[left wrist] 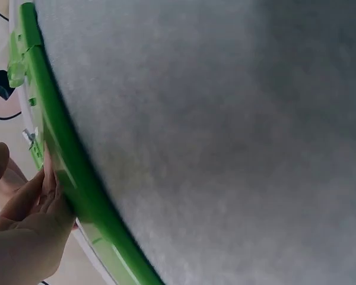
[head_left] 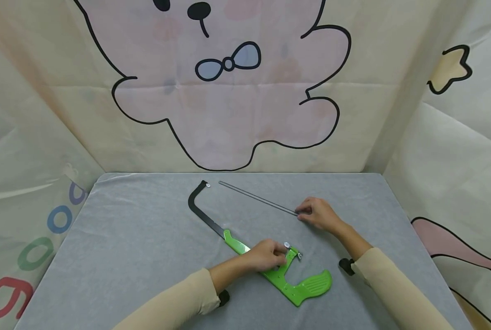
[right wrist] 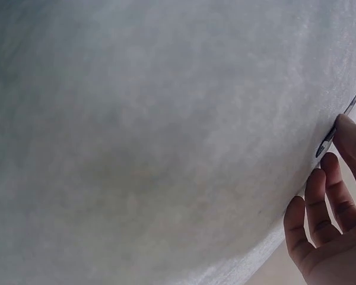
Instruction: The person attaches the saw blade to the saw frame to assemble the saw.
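Attire Inspected: Pale Sleeves, Black Fittings at the Cuffs

Behind the left hand we found a long left sleeve in plain pale beige, matt and lightly creased, its left cuff stopping short of the hand. Behind the right hand we recorded a matching right sleeve, with the right cuff likewise set back. We noted a small, dark left fitting just behind the left hand, on its inward side. The black right fitting, behind the right hand and also inward, shows a rounded head and narrower neck.
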A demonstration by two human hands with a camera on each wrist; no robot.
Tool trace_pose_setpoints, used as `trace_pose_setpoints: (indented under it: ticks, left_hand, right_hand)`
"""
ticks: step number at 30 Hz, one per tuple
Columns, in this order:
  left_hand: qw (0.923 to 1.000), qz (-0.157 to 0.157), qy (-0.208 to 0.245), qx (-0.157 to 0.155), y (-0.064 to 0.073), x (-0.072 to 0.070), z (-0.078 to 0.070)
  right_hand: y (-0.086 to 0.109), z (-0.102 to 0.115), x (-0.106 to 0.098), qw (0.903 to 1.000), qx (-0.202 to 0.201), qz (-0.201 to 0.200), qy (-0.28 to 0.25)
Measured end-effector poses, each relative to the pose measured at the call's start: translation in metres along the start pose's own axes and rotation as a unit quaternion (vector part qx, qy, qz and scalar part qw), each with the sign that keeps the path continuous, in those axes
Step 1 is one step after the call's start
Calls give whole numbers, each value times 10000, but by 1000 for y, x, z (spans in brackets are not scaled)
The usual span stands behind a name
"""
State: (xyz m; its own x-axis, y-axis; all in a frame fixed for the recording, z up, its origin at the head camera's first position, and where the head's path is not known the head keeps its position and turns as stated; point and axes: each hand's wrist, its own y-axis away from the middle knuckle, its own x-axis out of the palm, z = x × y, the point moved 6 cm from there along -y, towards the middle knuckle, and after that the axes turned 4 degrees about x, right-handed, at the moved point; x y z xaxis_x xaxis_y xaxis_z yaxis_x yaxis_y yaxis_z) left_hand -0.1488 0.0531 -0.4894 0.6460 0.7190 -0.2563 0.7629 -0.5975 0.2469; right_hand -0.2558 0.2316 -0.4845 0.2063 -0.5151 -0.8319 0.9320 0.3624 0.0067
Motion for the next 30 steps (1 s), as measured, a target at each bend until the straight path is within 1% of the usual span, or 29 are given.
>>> trace_pose_setpoints:
  ticks: [3,7,9,11,14,21,30]
  left_hand:
    - [9996,-121,-185,171,-3,2,1]
    - [9955,-407,-766,381,-5,5,1]
    - [9925,-555,-1011,402,-5,5,1]
    - [9909,-647,-1115,384,-6,5,2]
    - [9900,-682,-1171,390,-6,5,3]
    - [9886,-787,-1179,511,-6,7,4]
    - [9842,-1076,-1260,623,-3,7,1]
  right_hand:
    - [0,0,0,10000,-32,-31,1]
    - [-1,1,1,9999,-102,-132,33]
    - [-2,2,2,9997,-132,-198,62]
    - [-2,3,2,9995,-165,-246,96]
    - [-3,4,1,9994,-174,-261,112]
    - [-3,4,2,9996,-164,-219,102]
    - [-5,4,1,9997,-62,-228,80]
